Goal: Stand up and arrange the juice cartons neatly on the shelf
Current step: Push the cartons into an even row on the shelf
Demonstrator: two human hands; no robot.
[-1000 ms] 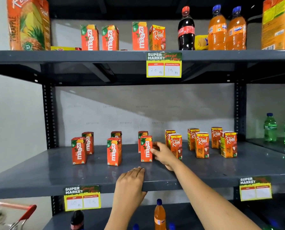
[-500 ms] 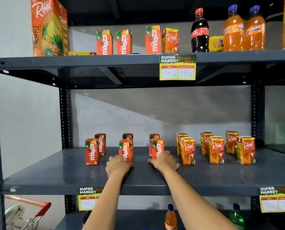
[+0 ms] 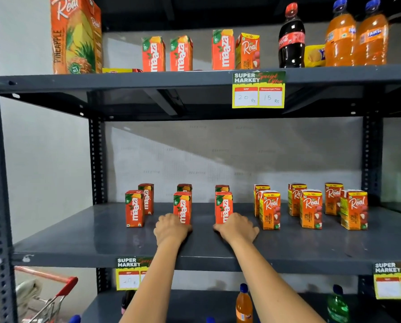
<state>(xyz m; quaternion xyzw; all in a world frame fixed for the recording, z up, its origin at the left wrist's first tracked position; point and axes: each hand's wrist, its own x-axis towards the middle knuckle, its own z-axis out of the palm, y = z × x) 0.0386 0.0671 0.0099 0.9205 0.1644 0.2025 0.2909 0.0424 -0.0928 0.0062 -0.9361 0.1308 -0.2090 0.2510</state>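
On the grey middle shelf [image 3: 288, 248], several small orange Maaza cartons stand upright in pairs on the left, with a front row [image 3: 134, 207] and a back row [image 3: 146, 197]. To the right, several Real litchi cartons [image 3: 270, 209] stand in the same way. My left hand [image 3: 171, 229] is curled at the base of the middle front Maaza carton [image 3: 182, 203]. Around the foot of the right front Maaza carton [image 3: 223, 205] sits my right hand [image 3: 238, 229]. The fingertips of both hands are hidden behind the hands.
The upper shelf [image 3: 148, 79] holds a tall Real pineapple carton [image 3: 76, 36], more Maaza cartons [image 3: 153, 54], a cola bottle [image 3: 291, 36] and orange soda bottles [image 3: 340, 36]. Price tags [image 3: 258, 89] hang on the shelf edges. Bottles [image 3: 243, 304] stand below. A red-handled cart [image 3: 55, 290] is at lower left.
My left hand has come up from the shelf's front edge to the middle front Maaza carton. My right hand stays at the right front Maaza carton. The view has moved left and closer.
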